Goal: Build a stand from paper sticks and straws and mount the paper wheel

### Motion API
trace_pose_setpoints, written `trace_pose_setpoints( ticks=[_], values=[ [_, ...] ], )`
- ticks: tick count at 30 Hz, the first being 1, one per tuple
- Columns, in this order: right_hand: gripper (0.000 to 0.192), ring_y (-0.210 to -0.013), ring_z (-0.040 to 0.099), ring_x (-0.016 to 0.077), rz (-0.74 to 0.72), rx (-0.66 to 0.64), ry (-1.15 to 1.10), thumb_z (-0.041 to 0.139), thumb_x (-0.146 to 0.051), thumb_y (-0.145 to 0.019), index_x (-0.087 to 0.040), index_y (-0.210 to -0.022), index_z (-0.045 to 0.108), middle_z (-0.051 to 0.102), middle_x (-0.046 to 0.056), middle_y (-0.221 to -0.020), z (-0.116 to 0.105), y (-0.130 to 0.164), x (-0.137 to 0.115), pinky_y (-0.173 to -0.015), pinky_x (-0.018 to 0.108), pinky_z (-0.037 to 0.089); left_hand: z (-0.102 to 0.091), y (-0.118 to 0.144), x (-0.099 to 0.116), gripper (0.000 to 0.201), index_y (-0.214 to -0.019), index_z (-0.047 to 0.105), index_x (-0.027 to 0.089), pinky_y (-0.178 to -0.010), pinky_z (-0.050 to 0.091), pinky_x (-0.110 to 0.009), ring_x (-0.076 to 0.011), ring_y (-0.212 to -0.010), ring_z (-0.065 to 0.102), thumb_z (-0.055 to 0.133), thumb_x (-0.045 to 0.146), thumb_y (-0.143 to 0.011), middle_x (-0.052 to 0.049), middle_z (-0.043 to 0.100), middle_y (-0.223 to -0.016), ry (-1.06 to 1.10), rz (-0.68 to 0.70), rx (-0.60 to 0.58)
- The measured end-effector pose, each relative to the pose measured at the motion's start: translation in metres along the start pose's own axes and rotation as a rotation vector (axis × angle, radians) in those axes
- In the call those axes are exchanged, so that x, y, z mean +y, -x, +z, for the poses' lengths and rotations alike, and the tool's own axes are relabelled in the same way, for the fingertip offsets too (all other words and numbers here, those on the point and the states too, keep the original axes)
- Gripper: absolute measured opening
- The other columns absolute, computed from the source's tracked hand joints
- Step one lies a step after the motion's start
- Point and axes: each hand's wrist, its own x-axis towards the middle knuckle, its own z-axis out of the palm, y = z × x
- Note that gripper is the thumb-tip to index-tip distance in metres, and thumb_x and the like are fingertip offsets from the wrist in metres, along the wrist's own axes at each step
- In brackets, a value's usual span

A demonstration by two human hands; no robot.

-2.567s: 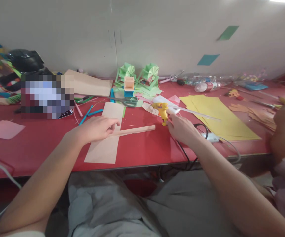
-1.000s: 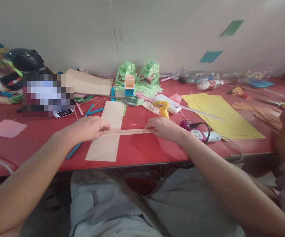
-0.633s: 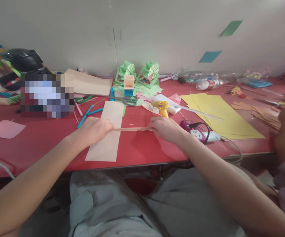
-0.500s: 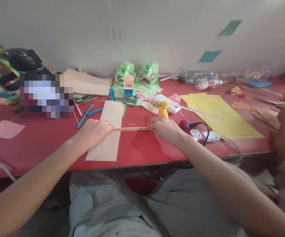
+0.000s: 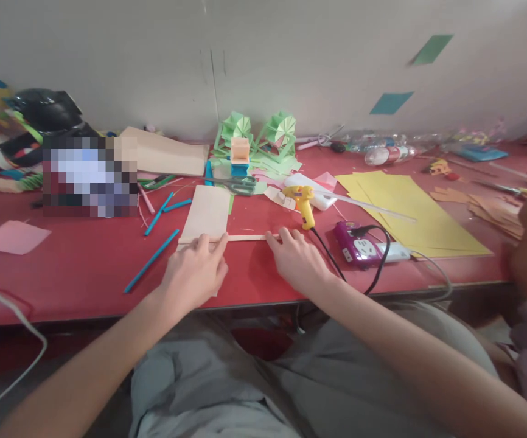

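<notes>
Both hands lie flat on the red bench (image 5: pixel 62 267) near the lower middle of the frame. The left hand (image 5: pixel 193 274) rests palm down on the near part of a tan paper sheet (image 5: pixel 209 214), its fingers (image 5: pixel 220 244) loosely together and stretched forward, the tips touching a thin tan strip (image 5: pixel 247 237) that runs crosswise from the sheet's edge toward the right. The right hand (image 5: pixel 296 260) lies palm down just right of centre, fingers slightly spread, their tips pressing on the strip's right end. Neither hand grips anything; both only press down.

Just beyond the right hand stands a yellow glue gun (image 5: pixel 303 201), its black cord trailing past the wrist. To its right sits a purple power strip (image 5: pixel 358 249), and further right a stack of yellow paper (image 5: pixel 409 210). Left of the tan sheet lie several blue sticks (image 5: pixel 151 260). At the upper middle, against the wall, stand green folded paper fans (image 5: pixel 257 140) with scissors (image 5: pixel 240 184) in front. A pink sheet (image 5: pixel 10 236) lies at the left edge.
</notes>
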Motion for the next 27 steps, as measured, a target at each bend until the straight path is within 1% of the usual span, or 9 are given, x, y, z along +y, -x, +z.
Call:
trace_pose_setpoints(
  ticks=[3,5,7,10,13,16,19,24,27],
  values=[
    [0.049,-0.105,0.056,0.0311,0.002,0.060,-0.004,0.042,-0.017,-0.097,-0.012,-0.144,0.048,0.057,0.021,-0.126,0.005,0.003,-0.009,-0.072,0.035,0.052,0.002,0.001,0.013,0.050,-0.145,0.052,0.020,-0.073,0.055,-0.043,-0.0332,-0.091,0.069,0.038,0.035,-0.099,-0.016,0.061,-0.108,0.011,-0.042,0.081],
    [0.042,-0.105,0.055,0.0313,-0.025,0.103,-0.016,0.043,-0.019,-0.097,-0.008,-0.136,0.055,0.058,0.021,-0.120,0.009,0.003,-0.011,-0.086,0.040,0.050,0.004,0.001,0.017,0.048,-0.141,0.055,0.018,-0.080,0.054,-0.045,-0.0334,-0.095,0.067,0.036,0.032,-0.100,-0.016,0.061,-0.109,0.012,-0.044,0.117],
    [0.036,-0.106,0.053,0.0316,-0.058,0.118,-0.049,0.044,-0.019,-0.097,-0.005,-0.125,0.061,0.059,0.020,-0.115,0.011,0.002,-0.013,-0.092,0.041,0.048,0.006,0.000,0.020,0.045,-0.137,0.058,0.014,-0.089,0.051,-0.047,-0.0335,-0.102,0.065,0.037,0.027,-0.099,-0.017,0.061,-0.115,0.040,-0.027,0.151],
    [0.035,-0.108,0.051,0.0321,-0.064,0.126,-0.123,0.043,-0.022,-0.098,-0.003,-0.118,0.064,0.057,0.021,-0.116,0.013,-0.001,-0.018,-0.092,0.039,0.047,0.012,-0.004,0.024,0.041,-0.129,0.061,0.008,-0.100,0.047,-0.046,-0.0336,-0.114,0.060,0.039,0.023,-0.098,-0.019,0.061,-0.121,0.121,0.006,0.214],
    [0.041,-0.110,0.049,0.0326,-0.066,0.176,-0.163,0.041,-0.025,-0.099,-0.005,-0.131,0.058,0.056,0.021,-0.123,0.013,-0.002,-0.022,-0.096,0.043,0.046,0.019,-0.007,0.027,0.042,-0.129,0.060,0.006,-0.097,0.050,-0.043,-0.0324,-0.113,0.059,0.040,0.022,-0.097,-0.020,0.060,-0.121,0.193,0.024,0.230],
    [0.047,-0.107,0.050,0.0326,-0.073,0.205,-0.176,0.040,-0.029,-0.100,-0.014,-0.143,0.050,0.055,0.019,-0.128,0.011,-0.001,-0.024,-0.095,0.047,0.045,0.021,-0.007,0.028,0.048,-0.142,0.053,0.012,-0.096,0.051,-0.045,-0.0329,-0.115,0.059,0.039,0.026,-0.099,-0.019,0.058,-0.123,0.195,0.049,0.222],
    [0.045,-0.104,0.050,0.0319,-0.059,0.201,-0.206,0.038,-0.032,-0.101,-0.016,-0.139,0.054,0.057,0.017,-0.125,0.010,-0.001,-0.023,-0.092,0.046,0.046,0.017,-0.006,0.031,0.049,-0.146,0.052,0.019,-0.100,0.049,-0.051,-0.0352,-0.117,0.059,0.038,0.030,-0.100,-0.019,0.058,-0.122,0.155,0.026,0.204],
    [0.045,-0.112,0.048,0.0327,-0.063,0.203,-0.235,0.042,-0.031,-0.099,-0.011,-0.137,0.056,0.055,0.019,-0.129,0.013,-0.003,-0.026,-0.097,0.047,0.044,0.010,-0.007,0.042,0.047,-0.142,0.056,0.018,-0.108,0.043,-0.056,-0.0353,-0.121,0.059,0.037,0.032,-0.101,-0.020,0.059,-0.126,0.155,-0.046,0.172],
    [0.045,-0.119,0.044,0.0338,-0.075,0.215,-0.242,0.042,-0.028,-0.099,-0.008,-0.137,0.055,0.051,0.021,-0.135,0.016,-0.004,-0.028,-0.101,0.049,0.042,0.012,-0.008,0.047,0.047,-0.140,0.058,0.017,-0.111,0.038,-0.059,-0.0381,-0.131,0.052,0.037,0.031,-0.101,-0.022,0.059,-0.129,0.171,-0.089,0.190]
  ],
)
